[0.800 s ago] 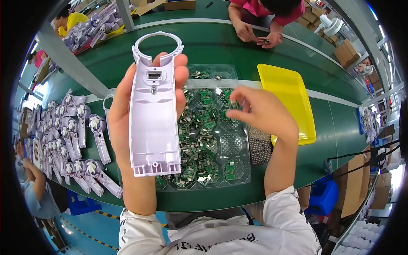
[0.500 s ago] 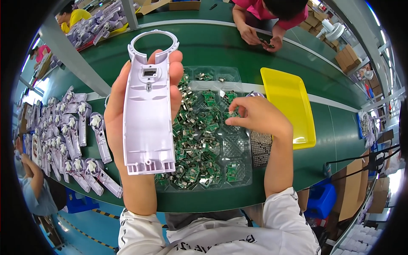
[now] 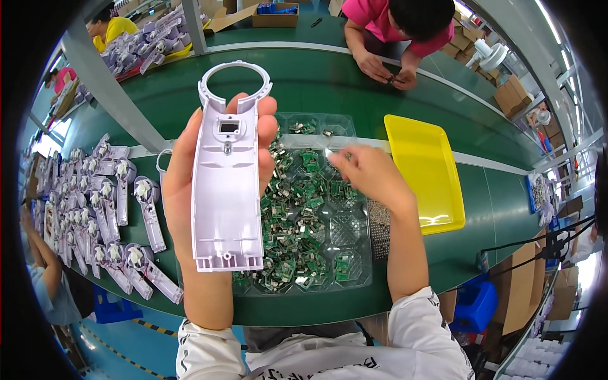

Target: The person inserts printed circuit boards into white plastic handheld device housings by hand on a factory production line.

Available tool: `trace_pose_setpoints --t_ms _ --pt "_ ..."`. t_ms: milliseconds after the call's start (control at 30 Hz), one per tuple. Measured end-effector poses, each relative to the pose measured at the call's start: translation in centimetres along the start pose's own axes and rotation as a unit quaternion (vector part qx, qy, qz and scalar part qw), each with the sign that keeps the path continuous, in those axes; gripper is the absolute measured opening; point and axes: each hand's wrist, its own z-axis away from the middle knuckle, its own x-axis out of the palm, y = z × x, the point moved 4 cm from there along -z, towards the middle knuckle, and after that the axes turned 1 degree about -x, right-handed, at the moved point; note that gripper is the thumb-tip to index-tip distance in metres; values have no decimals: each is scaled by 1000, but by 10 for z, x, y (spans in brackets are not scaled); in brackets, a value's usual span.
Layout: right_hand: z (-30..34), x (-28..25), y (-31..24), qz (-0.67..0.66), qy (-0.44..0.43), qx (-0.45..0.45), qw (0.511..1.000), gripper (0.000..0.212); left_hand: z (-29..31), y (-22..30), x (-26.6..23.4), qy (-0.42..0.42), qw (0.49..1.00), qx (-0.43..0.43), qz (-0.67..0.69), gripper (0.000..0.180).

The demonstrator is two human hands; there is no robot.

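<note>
From my remote station I locate the lilac shell [image 3: 227, 190] left of centre, raised over the green bench [image 3: 304, 310], with its open face toward the camera, ring end far and slotted end near. The left hand [image 3: 182, 171] is closed around it from behind, thumb along the left edge, fingers wrapping the right edge. The right hand [image 3: 373, 172] is over the far right part of the clear tray [image 3: 347, 231], thumb and index drawn close; blur hides the tips, so I cannot tell whether they pinch a part. Progress, by my judgement: the shell is in hand, but its interior is not yet populated; I see ribs, a rectangular window and a small post, and no board seated. Loose green circuit boards [image 3: 291, 215] fill much of the tray. Right of it lie a yellow tray [image 3: 427, 174] and, nearer, small metallic parts [image 3: 380, 235]. At left, lilac units [image 3: 147, 196] carry white fittings. Far right, a co-worker's hands [image 3: 387, 75] meet.
</note>
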Motion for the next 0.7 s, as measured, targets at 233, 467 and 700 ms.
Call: trace_pose_setpoints --t_ms 233,467,700 --pt "4 -18 -7 -39 86 50 994 51 1 6 3 15 999 23 -20 50" --pt "11 16 -16 33 -65 -47 996 47 10 19 3 2 999 41 -1 49" --pt "22 40 -40 88 -39 -135 986 36 7 34 6 -48 998 31 -7 49"
